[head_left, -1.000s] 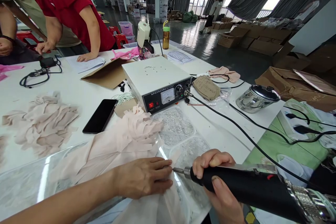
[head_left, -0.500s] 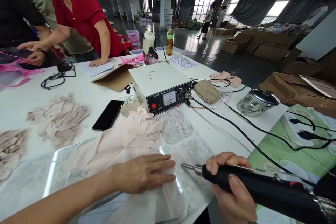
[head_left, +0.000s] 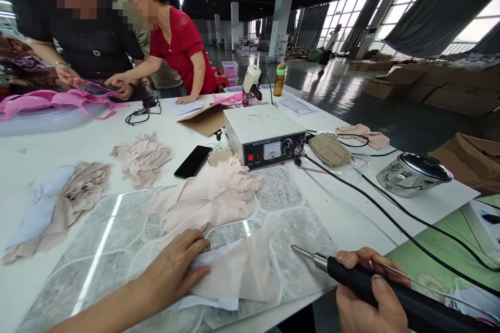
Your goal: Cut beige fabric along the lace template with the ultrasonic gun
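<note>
My left hand (head_left: pixel 177 265) is closed at the left edge of a thin beige fabric piece (head_left: pixel 246 265), thumb on top. A white sheet (head_left: pixel 211 303) shows beneath that fabric. My right hand (head_left: pixel 371 289) grips a thick black handheld ultrasonic tool (head_left: pixel 353 274). Its slim metal tip points left, apart from the fabric and over the clear-topped, grey patterned mat (head_left: pixel 300 229). Beyond my left hand lies a heap of beige fabric pieces (head_left: pixel 214 192).
A white control box (head_left: pixel 265 125) stands behind the mat, with a black cable (head_left: pixel 363 200) running right. Around it are a phone (head_left: pixel 193 161), brown card templates (head_left: pixel 330 150), a lidded metal pot (head_left: pixel 414 174) and a bottle (head_left: pixel 279 80). Co-workers handle pink garments (head_left: pixel 58 101) at left.
My left hand has gone from lying flat on the fabric to gripping its left edge, and the fabric now lies separate from the heap. The tool tip has moved away. My view has turned left.
</note>
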`<state>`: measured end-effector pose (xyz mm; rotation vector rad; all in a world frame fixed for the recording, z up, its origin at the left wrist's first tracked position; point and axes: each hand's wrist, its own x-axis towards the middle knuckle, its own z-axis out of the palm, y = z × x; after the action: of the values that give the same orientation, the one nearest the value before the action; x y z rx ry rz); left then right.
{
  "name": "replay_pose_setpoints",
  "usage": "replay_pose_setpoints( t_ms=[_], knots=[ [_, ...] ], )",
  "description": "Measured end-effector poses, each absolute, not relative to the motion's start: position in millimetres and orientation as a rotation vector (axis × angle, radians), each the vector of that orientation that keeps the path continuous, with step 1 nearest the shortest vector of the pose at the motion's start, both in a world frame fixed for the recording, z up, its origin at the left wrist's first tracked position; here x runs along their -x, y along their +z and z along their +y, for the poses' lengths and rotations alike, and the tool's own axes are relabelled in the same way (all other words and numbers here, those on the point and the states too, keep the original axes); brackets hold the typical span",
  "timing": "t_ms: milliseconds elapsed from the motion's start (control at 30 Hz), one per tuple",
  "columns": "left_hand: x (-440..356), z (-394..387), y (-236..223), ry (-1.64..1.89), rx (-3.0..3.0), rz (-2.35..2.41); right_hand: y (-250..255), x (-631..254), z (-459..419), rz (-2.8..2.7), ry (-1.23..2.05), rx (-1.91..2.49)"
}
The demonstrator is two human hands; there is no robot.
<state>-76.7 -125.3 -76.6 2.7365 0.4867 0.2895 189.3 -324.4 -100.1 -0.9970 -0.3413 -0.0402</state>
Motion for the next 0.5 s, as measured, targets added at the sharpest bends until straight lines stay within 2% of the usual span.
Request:
replay_pose_setpoints(
  t_ms=[200, 500],
  knots=[
    [68, -126, -71, 0.151, -2.67, 0.499, -94, -179, -331, -0.258, 0.057, 0.974],
    [52, -119, -46, -0.251, -2.475, 0.677, -104, -175, -336, -0.267, 0.009, 1.026]
  ],
)
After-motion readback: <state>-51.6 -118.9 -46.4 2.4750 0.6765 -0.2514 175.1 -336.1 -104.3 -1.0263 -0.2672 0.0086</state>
